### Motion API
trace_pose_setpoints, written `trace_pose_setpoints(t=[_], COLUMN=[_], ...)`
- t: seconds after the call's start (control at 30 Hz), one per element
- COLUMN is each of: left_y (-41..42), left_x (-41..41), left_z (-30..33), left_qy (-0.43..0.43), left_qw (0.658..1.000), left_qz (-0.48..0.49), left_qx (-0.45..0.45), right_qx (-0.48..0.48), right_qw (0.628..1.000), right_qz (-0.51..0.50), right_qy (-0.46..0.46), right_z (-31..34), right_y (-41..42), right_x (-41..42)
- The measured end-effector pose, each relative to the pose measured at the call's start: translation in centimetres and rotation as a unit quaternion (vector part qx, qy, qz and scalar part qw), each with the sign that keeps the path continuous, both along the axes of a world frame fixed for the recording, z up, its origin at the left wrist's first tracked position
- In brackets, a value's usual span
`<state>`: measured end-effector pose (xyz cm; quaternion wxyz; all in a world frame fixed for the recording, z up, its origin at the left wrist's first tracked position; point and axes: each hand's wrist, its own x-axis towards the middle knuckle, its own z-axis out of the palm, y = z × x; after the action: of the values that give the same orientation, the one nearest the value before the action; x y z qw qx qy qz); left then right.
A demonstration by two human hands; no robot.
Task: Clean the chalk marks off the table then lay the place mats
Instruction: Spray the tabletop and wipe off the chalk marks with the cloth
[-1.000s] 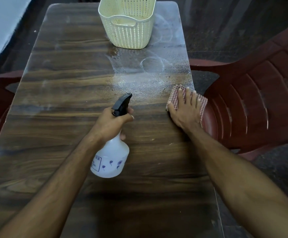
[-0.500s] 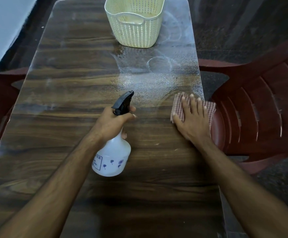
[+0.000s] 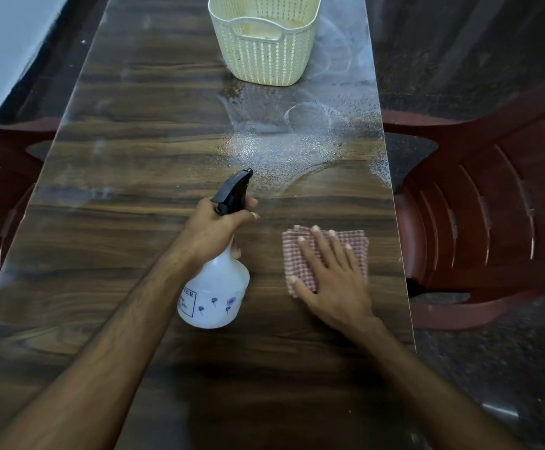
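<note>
Woodgrain tabletop (image 3: 128, 222), glossy dark brown laminate, long and rectangular. Nearest me my left hand (image 3: 214, 227) wraps the neck of a translucent white plastic spray bottle (image 3: 214, 293) with black trigger head and small blue flower prints; I can't tell its fill level. Just to its right my right hand (image 3: 332, 277) lies flat, fingers spread, pressing a folded red-and-white checked cloth (image 3: 292, 254) onto the wood. Beyond, a misty patch of spray droplets over whitish chalk swirls (image 3: 310, 115). Farthest, a cream perforated plastic basket (image 3: 264, 56) with handle slots; contents unclear.
</note>
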<state>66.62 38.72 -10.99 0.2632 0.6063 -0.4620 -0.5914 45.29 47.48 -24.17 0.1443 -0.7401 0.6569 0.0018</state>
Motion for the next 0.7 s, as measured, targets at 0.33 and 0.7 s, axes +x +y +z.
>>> trace_pose_setpoints(t=[0.33,0.7], left_y=[1.4,0.3], left_x=[1.7,3.4], left_z=[0.2,-0.6], left_qy=[-0.01,-0.005], left_qw=[1.0,1.0], left_qz=[0.029,0.02], left_qx=[0.002,0.006], right_qx=[-0.012,-0.022], right_qw=[0.991,0.999], right_qz=[-0.133,-0.022], right_qy=[0.015,0.016], right_z=[0.4,-0.1], right_y=[-12.4,-2.9], right_x=[-0.6,2.0])
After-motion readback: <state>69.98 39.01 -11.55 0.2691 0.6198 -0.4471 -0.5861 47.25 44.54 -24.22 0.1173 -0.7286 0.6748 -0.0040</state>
